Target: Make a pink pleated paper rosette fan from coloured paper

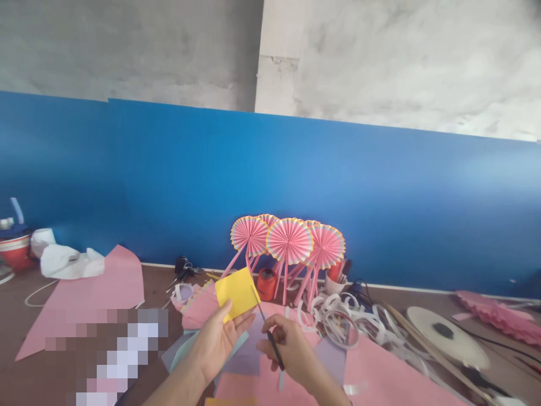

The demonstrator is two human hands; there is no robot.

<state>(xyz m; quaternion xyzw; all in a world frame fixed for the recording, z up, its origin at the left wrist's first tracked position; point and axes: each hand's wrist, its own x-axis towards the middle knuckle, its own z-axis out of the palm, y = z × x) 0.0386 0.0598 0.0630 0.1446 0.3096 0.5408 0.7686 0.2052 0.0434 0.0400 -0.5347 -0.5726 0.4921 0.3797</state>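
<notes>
A square piece of yellow paper (237,293) is pinched in my left hand (217,338), thumb on top and fingers underneath. My right hand (285,344) grips black-handled scissors (273,338), whose blades lie at the paper's right edge. From this view I cannot tell how far the blades are parted. Below both hands lie overlapping sheets of pink paper (279,389) and purple paper (247,355). Just beyond the yellow paper stand several pleated pink paper rosettes (289,241) on pink stems, with pale, yellow-tinged rims.
Curled white strips (338,316) pile up to the right, near a round cream lid-like disc (448,337). A red roll (266,283) sits behind the yellow paper. Pink sheet (84,304) and crumpled white material (70,262) lie left. A blue panel (190,180) borders the table's back.
</notes>
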